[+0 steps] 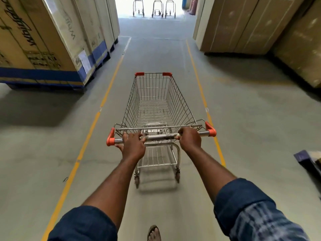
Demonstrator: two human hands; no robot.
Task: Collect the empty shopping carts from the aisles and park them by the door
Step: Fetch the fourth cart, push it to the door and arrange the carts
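Okay, left grip [133, 145] and right grip [190, 139] both curl round the handle bar [161, 137] of the empty shopping cart [156, 101]; I'd steer straight between the yellow lines [111, 84] toward the parked carts [157, 7].

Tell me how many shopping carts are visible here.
4. One near cart in mid-aisle; three at the bright far end, side by side: left cart, middle cart, right cart. Glare may hide others.

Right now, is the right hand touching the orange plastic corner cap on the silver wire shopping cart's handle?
Apart. The head view shows bare metal handle bar between the right hand and the orange plastic corner cap.
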